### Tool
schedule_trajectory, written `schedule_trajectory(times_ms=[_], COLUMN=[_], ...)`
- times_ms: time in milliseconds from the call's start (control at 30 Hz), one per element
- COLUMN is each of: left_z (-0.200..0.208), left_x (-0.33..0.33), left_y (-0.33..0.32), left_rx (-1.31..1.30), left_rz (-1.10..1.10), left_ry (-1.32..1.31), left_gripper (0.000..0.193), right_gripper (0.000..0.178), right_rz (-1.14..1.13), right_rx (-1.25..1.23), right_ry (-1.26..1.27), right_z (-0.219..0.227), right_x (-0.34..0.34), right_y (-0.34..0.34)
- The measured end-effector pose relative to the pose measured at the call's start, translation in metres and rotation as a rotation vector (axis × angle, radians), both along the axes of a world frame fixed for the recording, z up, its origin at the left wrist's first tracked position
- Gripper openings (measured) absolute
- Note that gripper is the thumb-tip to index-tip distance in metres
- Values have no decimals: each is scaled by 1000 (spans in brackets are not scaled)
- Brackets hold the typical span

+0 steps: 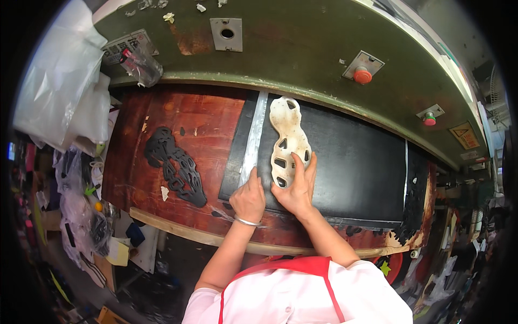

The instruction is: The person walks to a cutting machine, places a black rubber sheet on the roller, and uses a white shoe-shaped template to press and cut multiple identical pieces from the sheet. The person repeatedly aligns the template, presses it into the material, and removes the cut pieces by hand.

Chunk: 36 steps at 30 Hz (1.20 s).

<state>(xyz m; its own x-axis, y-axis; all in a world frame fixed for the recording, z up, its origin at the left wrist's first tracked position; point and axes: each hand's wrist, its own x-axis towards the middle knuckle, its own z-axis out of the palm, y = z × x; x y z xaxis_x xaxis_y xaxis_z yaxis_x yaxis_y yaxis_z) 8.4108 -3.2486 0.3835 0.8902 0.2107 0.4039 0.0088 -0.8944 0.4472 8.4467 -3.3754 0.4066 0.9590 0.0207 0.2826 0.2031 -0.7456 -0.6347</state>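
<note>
A whitish, shoe-sole-shaped plate [290, 123] with several cut-out holes lies lengthwise on a black mat [356, 162]. My right hand [298, 189] grips its near end, the thumb at the lower left tip and the fingers along its right side. My left hand [248, 200] is just left of that end, over the near end of the silver strip [252, 140]. Its index finger points forward and the other fingers are curled in; whatever they may hold is hidden. Farther left, black openwork sole pieces [181, 170] lie on the reddish wooden board [216, 119].
A green machine beam [302, 48] crosses behind the board, with a red button [362, 76] and a green button [429, 120]. A clear cup [143, 67] is at its left. Plastic sheeting [59, 75] hangs at far left. A wooden rail [183, 231] edges the board's near side.
</note>
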Motion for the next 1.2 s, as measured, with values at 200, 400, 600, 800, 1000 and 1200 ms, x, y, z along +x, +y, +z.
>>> schedule_trajectory(times_ms=[200,400,600,800,1000,1200], left_z=[0,13,6,-15,-7,-18], left_x=[47,64,67,129,129,118], left_y=[2,13,-7,-20,-19,-18], left_rx=[18,-155,-249,-152,-120,-169], left_rz=[-21,-28,-108,-95,-123,-163], left_ry=[105,194,259,130,63,15], left_gripper=[35,37,30,12,10,10], right_gripper=[89,63,85,96,85,36], right_rz=[145,-358,-652,-655,-588,-170], right_rx=[249,419,-19,55,67,154], right_ry=[33,-217,-536,-561,-442,3], right_z=[-6,29,85,69,63,-5], right_x=[54,117,203,214,182,65], right_y=[-62,-202,-290,-283,-283,-205])
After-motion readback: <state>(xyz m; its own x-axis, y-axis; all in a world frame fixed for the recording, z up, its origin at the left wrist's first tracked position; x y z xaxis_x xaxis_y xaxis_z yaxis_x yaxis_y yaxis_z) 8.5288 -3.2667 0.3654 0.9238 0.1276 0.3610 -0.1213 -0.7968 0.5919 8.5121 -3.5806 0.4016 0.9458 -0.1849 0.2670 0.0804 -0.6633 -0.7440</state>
